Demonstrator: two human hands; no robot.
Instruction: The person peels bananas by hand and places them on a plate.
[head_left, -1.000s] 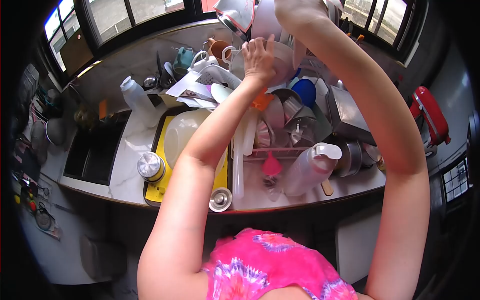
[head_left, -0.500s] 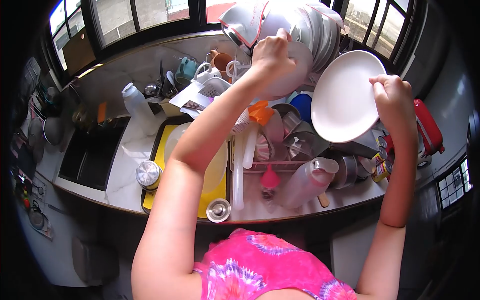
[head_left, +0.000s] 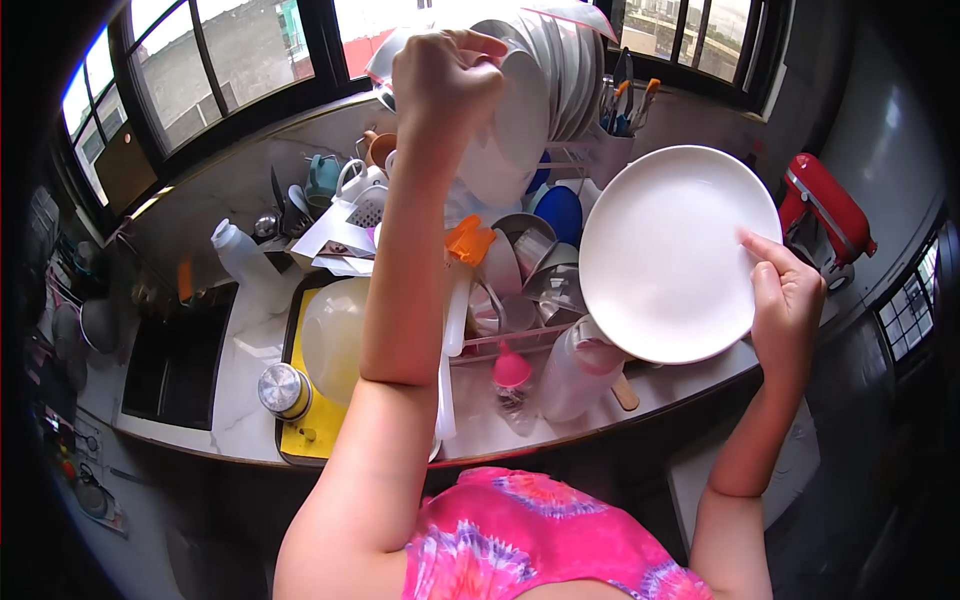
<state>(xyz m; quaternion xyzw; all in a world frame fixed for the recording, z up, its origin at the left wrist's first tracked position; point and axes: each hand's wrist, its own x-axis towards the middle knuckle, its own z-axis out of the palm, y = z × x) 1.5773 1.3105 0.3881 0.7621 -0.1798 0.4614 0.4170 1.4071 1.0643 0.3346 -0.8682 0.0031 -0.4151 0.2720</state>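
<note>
My right hand (head_left: 785,295) grips a round white plate (head_left: 670,250) by its right edge, fingers closed on the rim, and the plate's broad face is turned toward me. My left hand (head_left: 450,85) is raised at the dish rack, its fingers curled closed. What it holds, if anything, is hidden. Right behind it stand several white plates (head_left: 570,85) on edge. A white cloth with a red border (head_left: 575,18) lies over their top, and more of it shows left of my left hand.
Below the rack sit a blue bowl (head_left: 560,212), metal pans and an orange item (head_left: 470,240). A clear bottle (head_left: 580,375) and a pink funnel (head_left: 511,368) stand in front. To the left are a yellow mat (head_left: 312,432), a lidded jar (head_left: 285,390) and a dark sink (head_left: 175,365). A red mixer (head_left: 830,210) stands right.
The white plate in my right hand has come lower and closer, and faces me more fully. My left hand has moved up and left across the stacked plates. The view has shifted to the right.
</note>
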